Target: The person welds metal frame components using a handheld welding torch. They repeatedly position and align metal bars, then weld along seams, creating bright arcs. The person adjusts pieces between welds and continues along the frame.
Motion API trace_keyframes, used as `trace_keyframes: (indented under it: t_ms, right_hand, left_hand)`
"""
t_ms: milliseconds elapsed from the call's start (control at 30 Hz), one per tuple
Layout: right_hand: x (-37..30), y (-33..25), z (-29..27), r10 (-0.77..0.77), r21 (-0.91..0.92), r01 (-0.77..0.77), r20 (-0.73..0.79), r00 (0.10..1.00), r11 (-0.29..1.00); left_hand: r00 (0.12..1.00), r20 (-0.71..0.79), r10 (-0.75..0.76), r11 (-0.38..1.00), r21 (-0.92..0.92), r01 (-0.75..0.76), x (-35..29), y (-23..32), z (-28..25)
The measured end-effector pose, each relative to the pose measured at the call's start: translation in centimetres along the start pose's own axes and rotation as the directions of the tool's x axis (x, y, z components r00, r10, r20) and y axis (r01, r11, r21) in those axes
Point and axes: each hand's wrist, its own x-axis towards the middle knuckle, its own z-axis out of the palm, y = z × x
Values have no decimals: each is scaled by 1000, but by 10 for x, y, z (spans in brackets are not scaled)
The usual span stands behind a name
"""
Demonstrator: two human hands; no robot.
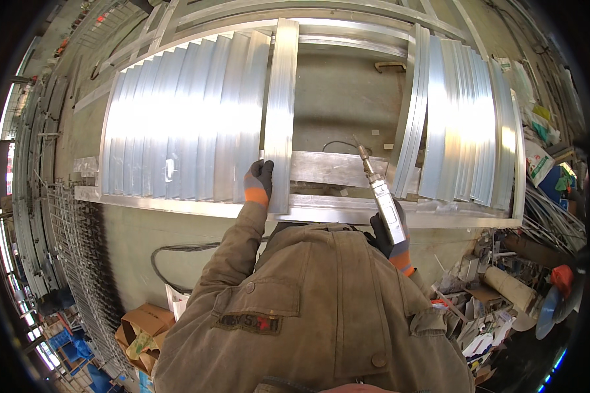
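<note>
My left hand [259,182], in a dark glove with an orange cuff, is closed on the left edge of a loose silver metal slat [283,98] near its front end. The slat lies across the front and back rails of a metal frame [334,208]. In my right hand [400,251], gloved alike, is a silver, straight-bodied power tool [388,208] with a thin tip. The tip points up and away, over the frame's open middle, touching no slat. The tool's body hides part of my right fingers.
Overlapping slats [183,111] fill the frame's left part, and more slats [459,118] fill its right. A flat metal strip [331,168] spans the gap. Behind me are a cardboard box [144,327] and a black cable [177,247]; scrap [505,288] is piled at the right.
</note>
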Motion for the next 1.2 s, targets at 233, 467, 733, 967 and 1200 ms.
trace_keyframes:
  t_ms: [233,467,733,967,1200]
  right_hand:
    - [1,-21,27,-65,0,65,3,998,998]
    - [-2,-28,40,13,-53,-10,55,998,999]
    - [3,-29,49,-28,-70,32,60,998,997]
    - [4,-29,54,-33,-54,36,40,999,998]
    - [8,-22,53,-37,-50,40,63,997,998]
  left_hand:
    - [1000,-25,-6,1000,30,7,14,-22,-8]
    - [999,-43,0,999,36,2,31,-35,-12]
    - [999,-53,-2,991,135,10,42,-40,-12]
    - [998,-57,-5,988,156,14,48,-39,-11]
    - [999,-32,-25,992,124,29,42,-23,-13]
